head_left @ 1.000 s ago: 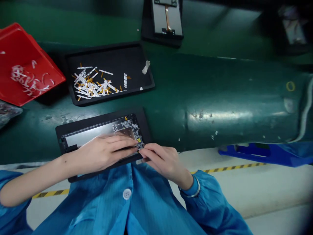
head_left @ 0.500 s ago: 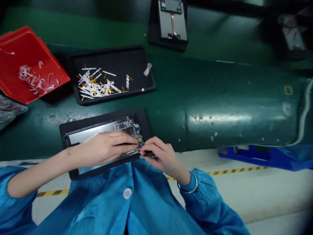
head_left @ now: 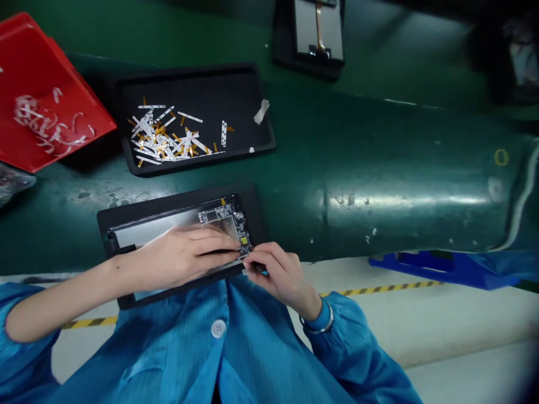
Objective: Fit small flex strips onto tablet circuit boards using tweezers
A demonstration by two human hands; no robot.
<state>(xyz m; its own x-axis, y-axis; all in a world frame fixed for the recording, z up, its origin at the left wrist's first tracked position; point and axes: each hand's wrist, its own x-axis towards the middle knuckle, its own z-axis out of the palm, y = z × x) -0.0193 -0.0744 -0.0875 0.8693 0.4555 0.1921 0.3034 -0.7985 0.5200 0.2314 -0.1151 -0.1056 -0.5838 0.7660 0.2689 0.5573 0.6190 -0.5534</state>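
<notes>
An opened tablet (head_left: 147, 229) with a silvery inner panel lies on a black holder (head_left: 255, 205) at the table's near edge. Its circuit board (head_left: 241, 220) shows at the right end, with a small yellow patch. My left hand (head_left: 181, 255) lies across the tablet, fingers stretched out, their tips at the board's lower corner. Right beside those tips, my right hand (head_left: 275, 272) is closed in a pinch at the tablet's lower right corner. Whatever sits between its thumb and fingers is too small and hidden to make out.
Beyond the tablet stands a black tray (head_left: 269, 143) with several white strips (head_left: 154, 134) bearing orange tails. A red bin (head_left: 50, 62) with white scraps is at left. Another display assembly (head_left: 328, 33) lies at the back. A blue plastic object (head_left: 438, 269) is below the table edge.
The camera view has shifted slightly. My right hand has moved a little lower at the tablet's corner, and the pale strip seen under my left fingers is now mostly covered.
</notes>
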